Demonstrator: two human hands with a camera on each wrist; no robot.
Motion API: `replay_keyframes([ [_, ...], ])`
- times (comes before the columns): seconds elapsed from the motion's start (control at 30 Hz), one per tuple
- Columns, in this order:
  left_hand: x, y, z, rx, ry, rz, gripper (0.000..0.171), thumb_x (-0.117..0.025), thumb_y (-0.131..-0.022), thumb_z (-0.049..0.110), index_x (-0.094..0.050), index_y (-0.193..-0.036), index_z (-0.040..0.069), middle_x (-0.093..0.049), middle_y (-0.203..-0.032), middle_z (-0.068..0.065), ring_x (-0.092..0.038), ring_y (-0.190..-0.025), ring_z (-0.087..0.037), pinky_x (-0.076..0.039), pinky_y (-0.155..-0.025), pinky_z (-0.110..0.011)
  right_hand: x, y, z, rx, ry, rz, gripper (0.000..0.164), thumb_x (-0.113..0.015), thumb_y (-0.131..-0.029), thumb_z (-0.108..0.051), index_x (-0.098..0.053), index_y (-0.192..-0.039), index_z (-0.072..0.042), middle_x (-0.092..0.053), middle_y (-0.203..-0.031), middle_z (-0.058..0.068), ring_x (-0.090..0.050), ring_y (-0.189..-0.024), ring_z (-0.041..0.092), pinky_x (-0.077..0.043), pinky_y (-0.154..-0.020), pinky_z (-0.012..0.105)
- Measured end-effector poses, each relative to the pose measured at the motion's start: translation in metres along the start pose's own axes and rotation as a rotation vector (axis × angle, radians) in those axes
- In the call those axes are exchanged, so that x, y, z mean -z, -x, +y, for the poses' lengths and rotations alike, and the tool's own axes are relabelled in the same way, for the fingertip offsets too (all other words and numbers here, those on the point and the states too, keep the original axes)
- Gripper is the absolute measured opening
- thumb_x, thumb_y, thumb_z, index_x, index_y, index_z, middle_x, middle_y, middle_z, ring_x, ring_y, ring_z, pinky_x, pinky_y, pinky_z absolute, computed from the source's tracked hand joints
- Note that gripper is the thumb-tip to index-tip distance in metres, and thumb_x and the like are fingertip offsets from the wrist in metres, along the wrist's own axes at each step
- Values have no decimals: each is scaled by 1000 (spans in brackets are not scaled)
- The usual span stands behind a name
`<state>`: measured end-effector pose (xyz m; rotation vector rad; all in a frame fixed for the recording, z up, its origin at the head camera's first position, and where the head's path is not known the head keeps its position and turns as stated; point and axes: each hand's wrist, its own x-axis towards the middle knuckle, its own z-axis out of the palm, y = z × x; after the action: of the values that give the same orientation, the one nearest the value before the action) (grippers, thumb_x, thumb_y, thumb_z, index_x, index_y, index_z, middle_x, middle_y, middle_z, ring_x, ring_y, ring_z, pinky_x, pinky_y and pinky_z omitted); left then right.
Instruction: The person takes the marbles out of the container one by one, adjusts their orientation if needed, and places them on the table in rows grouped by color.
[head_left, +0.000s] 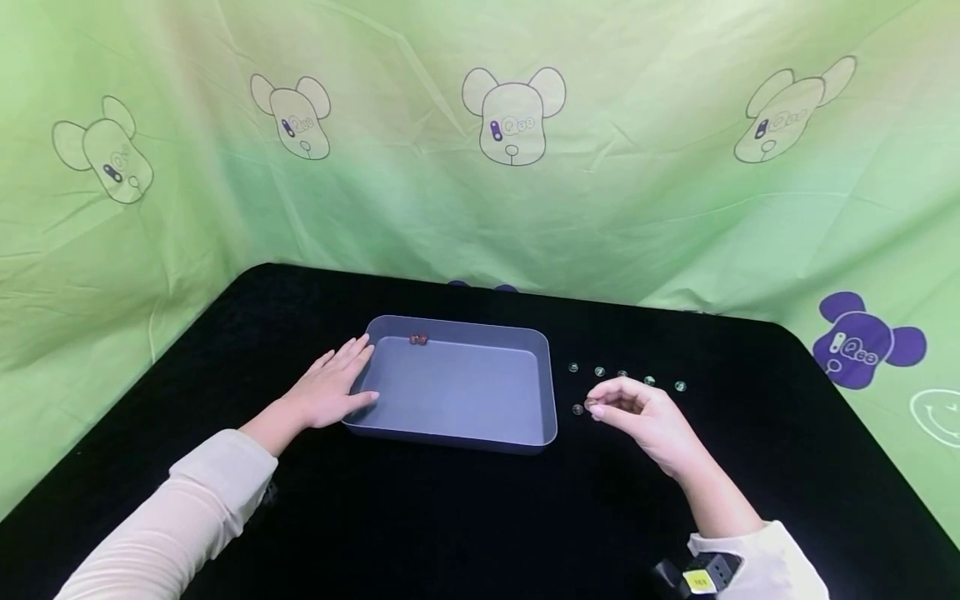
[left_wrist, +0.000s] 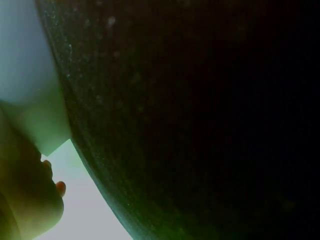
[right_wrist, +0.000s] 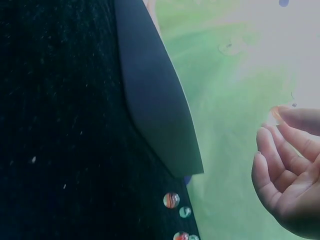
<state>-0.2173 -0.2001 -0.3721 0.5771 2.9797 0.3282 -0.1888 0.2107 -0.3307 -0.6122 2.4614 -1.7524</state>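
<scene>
My right hand (head_left: 648, 421) pinches a glass marble (right_wrist: 275, 115) between thumb and fingertips, raised beside the tray's right side. Just left of those fingertips, a clear marble with reddish streaks (head_left: 577, 409) lies on the black cloth. My left hand (head_left: 333, 387) rests on the left rim of a grey rectangular tray (head_left: 457, 392), its fingers straight and spread. Inside the tray, reddish-brown marbles (head_left: 418, 339) sit together against the far wall. The left wrist view is dark and shows only part of that hand (left_wrist: 30, 200).
Several greenish marbles (head_left: 649, 381) lie in a row on the black-covered table (head_left: 450, 517), right of the tray and behind my right hand. A green printed curtain (head_left: 405, 208) hangs along the table's far edge and sides.
</scene>
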Motion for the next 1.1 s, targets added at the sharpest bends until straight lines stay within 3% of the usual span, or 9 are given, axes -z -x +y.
replay_keyframes([
  [0.2, -1, 2, 1, -2, 13, -5, 72, -44, -86, 44, -18, -137, 1, -8, -143, -12, -7, -129, -28, -11, -99, -47, 6, 9, 7, -1, -5, 29, 14, -59, -78, 1, -56, -90, 7, -61, -81, -4, -58, -72, 9, -45, -65, 19],
  [0.4, 0, 1, 1, 0, 24, -16, 71, -44, -86, 44, -17, -137, 2, -7, -143, -11, -6, -129, -28, -11, -99, -47, 16, 16, 20, -25, -11, 51, 13, -58, -79, 2, -56, -91, 8, -64, -82, -1, -60, -74, 12, -46, -66, 19],
  [0.63, 0, -1, -1, -2, 24, -19, 72, -43, -86, 44, -17, -137, 1, -7, -143, -12, -7, -129, -29, -11, -99, -47, 36, 19, 74, -52, -8, 72, 21, -61, -80, -17, -59, -94, -2, -62, -83, 1, -60, -73, 16, -47, -66, 22],
  [0.73, 1, -1, -1, -1, 26, -19, 72, -43, -86, 44, -17, -137, 1, -7, -143, -12, -6, -129, -29, -11, -99, -47, 37, 20, 72, -66, 6, 81, 22, -61, -80, -17, -58, -94, 1, -62, -82, 2, -59, -71, 16, -47, -64, 22],
  [0.87, 1, 0, -1, 3, 29, -21, 72, -43, -86, 44, -16, -137, 2, -6, -143, -12, -6, -129, -28, -11, -99, -47, 33, 23, 48, -89, -4, 86, 11, -58, -80, -2, -59, -90, 3, -62, -80, -1, -59, -69, 14, -46, -62, 21],
  [1.1, 2, 0, -2, 7, 21, -21, 72, -43, -86, 45, -17, -137, 2, -6, -143, -12, -6, -129, -28, -12, -99, -47, 38, 19, 51, -132, 26, 58, 13, -57, -81, -3, -56, -90, 7, -62, -80, -7, -59, -70, 11, -47, -61, 22],
])
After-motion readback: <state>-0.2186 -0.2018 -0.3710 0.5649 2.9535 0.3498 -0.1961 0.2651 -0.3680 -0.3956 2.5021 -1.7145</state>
